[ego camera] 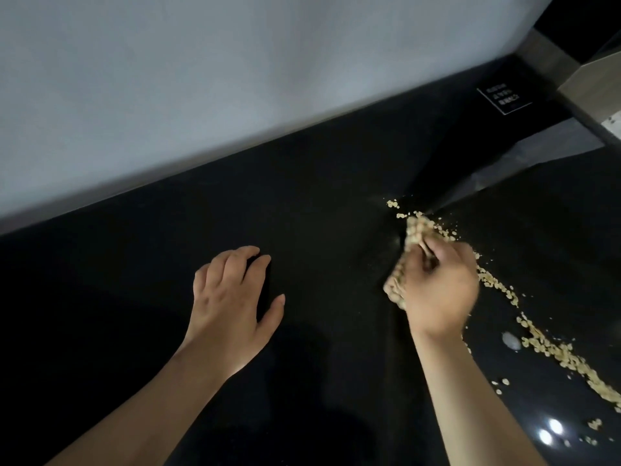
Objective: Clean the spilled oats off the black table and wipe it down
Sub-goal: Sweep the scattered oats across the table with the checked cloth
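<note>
The black table (pixel 302 183) fills the view. Spilled oats (pixel 551 348) lie in a long trail along its right side, from the middle right down to the lower right edge. My right hand (pixel 437 287) is at the upper end of that trail, blurred, with its fingers curled around a clump of oats (pixel 403 260) that bulges out on its left side. To the left, my left hand (pixel 232 301) has its fingers and thumb bent around a dark edge, which looks like the rim of a black bag (pixel 336 264). The bag's creases show beside the right hand.
A pale wall (pixel 201 79) runs along the table's far edge. A small black sign with white text (pixel 504 98) lies at the far right, next to a metal-edged fixture (pixel 578 79). A small wet blob (pixel 510 340) sits beside the oat trail.
</note>
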Demonstrator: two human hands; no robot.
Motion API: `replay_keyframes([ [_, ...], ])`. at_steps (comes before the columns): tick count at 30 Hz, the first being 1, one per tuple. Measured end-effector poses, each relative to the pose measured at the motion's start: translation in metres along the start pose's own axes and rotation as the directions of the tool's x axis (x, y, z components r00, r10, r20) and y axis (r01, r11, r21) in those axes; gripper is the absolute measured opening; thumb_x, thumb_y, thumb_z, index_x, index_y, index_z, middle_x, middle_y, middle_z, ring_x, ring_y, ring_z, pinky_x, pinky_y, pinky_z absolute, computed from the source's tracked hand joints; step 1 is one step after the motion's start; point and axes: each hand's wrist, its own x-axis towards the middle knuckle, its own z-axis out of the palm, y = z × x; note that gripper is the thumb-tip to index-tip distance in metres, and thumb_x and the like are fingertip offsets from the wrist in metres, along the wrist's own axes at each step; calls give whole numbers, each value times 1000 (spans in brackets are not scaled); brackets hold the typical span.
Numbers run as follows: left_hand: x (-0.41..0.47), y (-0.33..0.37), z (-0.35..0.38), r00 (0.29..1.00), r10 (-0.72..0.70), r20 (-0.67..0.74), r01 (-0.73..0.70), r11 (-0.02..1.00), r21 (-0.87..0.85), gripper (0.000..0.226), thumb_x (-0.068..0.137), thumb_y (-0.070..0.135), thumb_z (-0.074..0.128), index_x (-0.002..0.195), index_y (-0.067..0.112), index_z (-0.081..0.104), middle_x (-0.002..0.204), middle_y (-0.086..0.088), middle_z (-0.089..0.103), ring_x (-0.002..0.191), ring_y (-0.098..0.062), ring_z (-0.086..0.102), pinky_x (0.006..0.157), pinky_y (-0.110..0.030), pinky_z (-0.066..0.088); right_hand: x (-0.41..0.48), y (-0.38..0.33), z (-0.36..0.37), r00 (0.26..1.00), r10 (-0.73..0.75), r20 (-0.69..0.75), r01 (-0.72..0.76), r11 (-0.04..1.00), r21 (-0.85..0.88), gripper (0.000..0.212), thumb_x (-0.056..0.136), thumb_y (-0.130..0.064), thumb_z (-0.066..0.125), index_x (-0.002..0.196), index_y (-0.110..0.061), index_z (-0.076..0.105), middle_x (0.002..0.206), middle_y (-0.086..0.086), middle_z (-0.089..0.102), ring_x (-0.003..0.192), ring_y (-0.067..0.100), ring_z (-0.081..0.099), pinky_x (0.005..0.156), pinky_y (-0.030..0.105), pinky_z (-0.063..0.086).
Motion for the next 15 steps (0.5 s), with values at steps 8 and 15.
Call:
replay_keyframes([
  [8, 16, 37, 10, 998, 53, -24, -53, 998, -18, 61, 87, 53, 36, 128, 12, 55, 134, -5, 47, 126, -25, 42, 105, -47, 33, 26, 0, -42, 949, -180, 260, 85, 938, 337, 18, 84, -11, 70, 102, -15, 71, 96, -6, 61, 87, 0, 59, 76, 9, 45],
  [15, 42, 64, 16, 999, 18, -35, -18, 1000, 2, 64, 86, 55, 33, 130, 14, 54, 136, -3, 46, 127, -24, 39, 106, -46, 30, 120, -12, -2, 889, -321, 327, 209, 919, 334, 17, 88, -21, 66, 105, -19, 70, 98, -9, 60, 87, -1, 58, 76, 9, 45],
])
